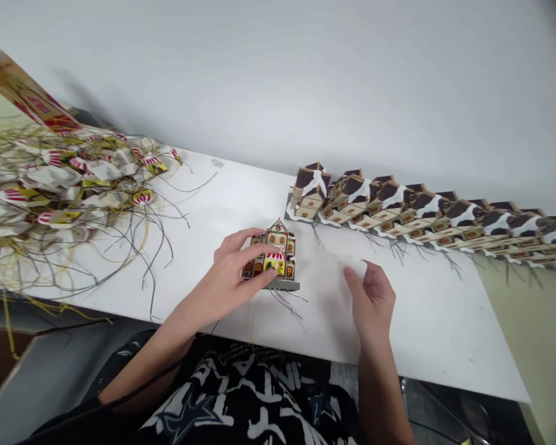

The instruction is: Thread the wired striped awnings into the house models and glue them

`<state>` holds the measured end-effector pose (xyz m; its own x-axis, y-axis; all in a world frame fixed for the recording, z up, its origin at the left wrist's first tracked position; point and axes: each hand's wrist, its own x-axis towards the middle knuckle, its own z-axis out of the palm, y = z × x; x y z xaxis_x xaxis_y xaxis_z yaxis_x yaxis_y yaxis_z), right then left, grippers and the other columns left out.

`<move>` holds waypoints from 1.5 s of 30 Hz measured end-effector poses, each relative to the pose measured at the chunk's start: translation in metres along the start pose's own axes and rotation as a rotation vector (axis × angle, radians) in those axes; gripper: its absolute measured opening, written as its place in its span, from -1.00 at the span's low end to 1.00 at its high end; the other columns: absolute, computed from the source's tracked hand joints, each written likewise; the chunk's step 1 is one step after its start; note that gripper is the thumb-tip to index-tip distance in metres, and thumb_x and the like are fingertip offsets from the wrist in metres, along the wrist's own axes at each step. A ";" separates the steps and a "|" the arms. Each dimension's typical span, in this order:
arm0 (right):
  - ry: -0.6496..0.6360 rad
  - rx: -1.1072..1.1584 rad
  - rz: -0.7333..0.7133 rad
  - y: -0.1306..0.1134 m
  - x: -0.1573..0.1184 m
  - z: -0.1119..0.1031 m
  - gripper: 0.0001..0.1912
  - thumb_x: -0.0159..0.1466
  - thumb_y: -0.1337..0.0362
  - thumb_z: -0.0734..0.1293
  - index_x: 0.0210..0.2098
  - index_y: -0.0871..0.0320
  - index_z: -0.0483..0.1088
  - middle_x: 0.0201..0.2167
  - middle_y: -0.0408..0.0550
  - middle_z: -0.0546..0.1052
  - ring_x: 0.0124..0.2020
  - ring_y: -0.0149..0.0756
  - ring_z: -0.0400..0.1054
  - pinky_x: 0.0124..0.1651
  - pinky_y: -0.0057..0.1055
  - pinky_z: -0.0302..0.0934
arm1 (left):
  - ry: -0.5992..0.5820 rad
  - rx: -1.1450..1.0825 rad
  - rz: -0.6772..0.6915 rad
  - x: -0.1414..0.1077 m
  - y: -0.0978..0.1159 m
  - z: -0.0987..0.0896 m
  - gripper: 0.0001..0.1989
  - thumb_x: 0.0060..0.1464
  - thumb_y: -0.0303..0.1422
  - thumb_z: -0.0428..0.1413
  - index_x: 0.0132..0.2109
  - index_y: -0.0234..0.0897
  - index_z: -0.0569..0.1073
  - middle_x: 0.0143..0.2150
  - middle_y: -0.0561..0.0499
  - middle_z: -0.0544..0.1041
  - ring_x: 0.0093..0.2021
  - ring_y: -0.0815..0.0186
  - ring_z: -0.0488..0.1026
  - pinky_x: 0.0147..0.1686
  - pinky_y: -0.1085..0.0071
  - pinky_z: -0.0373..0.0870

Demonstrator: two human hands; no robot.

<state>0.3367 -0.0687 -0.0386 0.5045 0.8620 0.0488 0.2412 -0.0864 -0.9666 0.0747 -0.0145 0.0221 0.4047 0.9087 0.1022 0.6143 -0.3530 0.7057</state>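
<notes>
My left hand (234, 266) is closed around a small model house (282, 238) on the white table, its fingers over the upper left and the thumb near the yellow window. A red-and-white striped awning (274, 255) with a yellow window piece sits on the house front. Thin wires (287, 303) stick out below the house base. To the right, my right hand (371, 300) pinches a small white piece, perhaps paper or tissue (359, 269), between thumb and fingers; it is blurred. This hand is apart from the house.
A row of similar model houses (389, 198) with snowy roofs runs along the table's back right, wires trailing in front. At left lies a tangled heap of wired awning pieces (55, 179), with an upright printed cardboard piece (32, 93) behind. A white wall (278, 74) backs the table.
</notes>
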 end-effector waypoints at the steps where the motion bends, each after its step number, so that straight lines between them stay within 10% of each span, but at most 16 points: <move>1: 0.011 -0.042 0.004 0.004 0.000 -0.001 -0.57 0.18 -0.01 0.43 -0.10 0.16 0.43 -0.30 -0.04 0.50 -0.28 -0.25 0.35 -0.20 -0.29 0.28 | -0.004 -0.039 -0.029 0.001 -0.001 0.001 -0.70 0.19 -0.20 0.15 0.06 -0.04 0.50 0.28 -0.07 0.25 0.29 0.00 0.19 0.26 -0.13 0.16; 12: 0.064 -0.235 0.040 0.018 -0.001 -0.002 -0.57 0.20 -0.06 0.37 -0.13 0.14 0.35 -0.24 -0.01 0.47 -0.27 -0.22 0.35 -0.24 -0.32 0.23 | 0.064 -0.380 -0.122 0.007 -0.024 0.016 -0.65 -0.01 -0.08 0.31 -0.09 -0.06 0.60 0.26 -0.10 0.29 0.36 -0.02 0.11 0.33 -0.14 0.05; 34: -0.057 0.238 0.221 0.005 0.011 -0.007 -0.48 0.06 -0.09 0.45 -0.16 0.18 0.42 -0.46 -0.14 0.45 -0.44 -0.33 0.36 -0.24 -0.29 0.36 | -0.082 0.360 0.002 0.024 0.016 -0.014 -0.82 0.05 -0.13 0.23 -0.20 -0.01 0.62 0.29 -0.08 0.32 0.28 -0.28 0.15 0.09 -0.47 -0.06; 45: 0.006 -0.090 0.036 0.009 0.009 -0.016 -0.49 0.17 -0.07 0.38 -0.06 0.18 0.44 -0.21 0.09 0.55 -0.11 -0.09 0.43 -0.10 -0.20 0.29 | -0.095 0.369 0.029 0.037 0.026 -0.012 -0.81 -0.13 -0.12 0.35 -0.41 -0.10 0.61 0.22 -0.09 0.39 0.20 -0.22 0.25 0.12 -0.46 -0.06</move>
<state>0.3565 -0.0696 -0.0426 0.5194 0.8544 0.0162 0.2962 -0.1622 -0.9412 0.0974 0.0127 0.0531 0.4758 0.8786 0.0403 0.7975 -0.4503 0.4016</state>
